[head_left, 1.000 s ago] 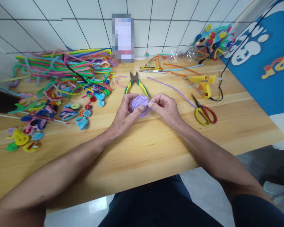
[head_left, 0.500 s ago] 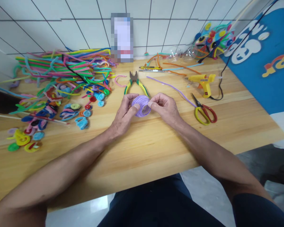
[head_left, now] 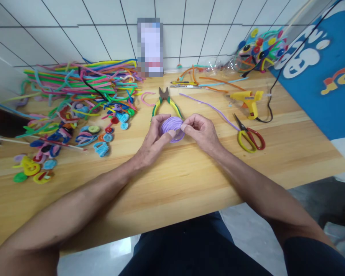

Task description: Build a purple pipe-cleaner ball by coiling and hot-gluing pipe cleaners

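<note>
Between my hands is a purple coil of pipe cleaner [head_left: 170,125], wound into a round, hollow shape. My left hand [head_left: 156,138] is closed around its left side, the thumb lying across the coil's front near the opening. With thumb and index finger, my right hand [head_left: 199,130] pinches the coil's right edge. Just beyond the coil lie pliers [head_left: 164,96] with green and yellow handles, partly hidden behind the left hand. A loose purple pipe cleaner [head_left: 211,106] stretches across the table to the scissors [head_left: 245,134] on the right.
Many colourful pipe cleaners [head_left: 74,82] and small coiled pieces [head_left: 102,148] cover the left side. A yellow glue gun [head_left: 248,100] with a black cord lies at right. Clear plastic balls [head_left: 212,66] and a decorated colourful object [head_left: 260,50] stand by the tiled wall. A blurred-out upright panel [head_left: 150,46] leans there.
My left thumb has moved right, over the coil's opening. The coil has turned slightly in my fingers. The whole view has shifted a little; my right hand keeps its pinch.
</note>
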The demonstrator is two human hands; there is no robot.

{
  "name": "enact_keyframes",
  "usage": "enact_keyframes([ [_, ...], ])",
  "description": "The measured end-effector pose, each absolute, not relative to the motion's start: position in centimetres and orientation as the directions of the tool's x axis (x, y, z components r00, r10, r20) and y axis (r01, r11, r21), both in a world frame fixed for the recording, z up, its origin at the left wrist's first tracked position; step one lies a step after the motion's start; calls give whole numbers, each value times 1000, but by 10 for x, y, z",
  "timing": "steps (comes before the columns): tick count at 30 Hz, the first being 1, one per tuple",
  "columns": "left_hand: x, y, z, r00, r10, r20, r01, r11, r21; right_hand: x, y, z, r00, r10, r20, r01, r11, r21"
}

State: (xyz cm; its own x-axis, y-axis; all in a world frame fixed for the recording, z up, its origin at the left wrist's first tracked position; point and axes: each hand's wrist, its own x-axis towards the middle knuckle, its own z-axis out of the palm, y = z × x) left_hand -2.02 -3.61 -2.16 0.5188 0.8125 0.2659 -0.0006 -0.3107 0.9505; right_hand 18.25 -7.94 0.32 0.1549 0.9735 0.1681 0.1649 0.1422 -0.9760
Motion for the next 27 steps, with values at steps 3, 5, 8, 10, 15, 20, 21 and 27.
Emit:
enact_keyframes([
  [3, -21, -31, -25, 477, 836, 272, -31, -293, 956, 183, -79, 2, 175, 971, 165, 172, 135, -976],
  [5, -20, -28, -26, 472, 849, 239, -40, -250, 967, 183, -79, 2, 182, 969, 167, 173, 136, -975],
  [8, -18, -27, -23, 475, 856, 203, -64, -197, 978, 183, -78, 1, 185, 967, 173, 176, 140, -974],
  [10, -17, -27, -22, 466, 863, 194, -85, -174, 981, 183, -78, 1, 187, 967, 175, 174, 143, -974],
  [15, -15, -29, -20, 439, 880, 183, -125, -142, 982, 183, -78, 1, 191, 964, 185, 176, 152, -973],
  [20, -17, -34, -18, 439, 873, 212, -61, -207, 976, 181, -78, 0, 175, 970, 168, 178, 136, -975],
  [21, -17, -34, -18, 448, 866, 220, -41, -226, 973, 181, -78, -1, 170, 971, 165, 173, 136, -976],
  [27, -16, -34, -20, 437, 880, 184, -118, -146, 982, 182, -76, -3, 170, 969, 178, 203, 142, -969],
])
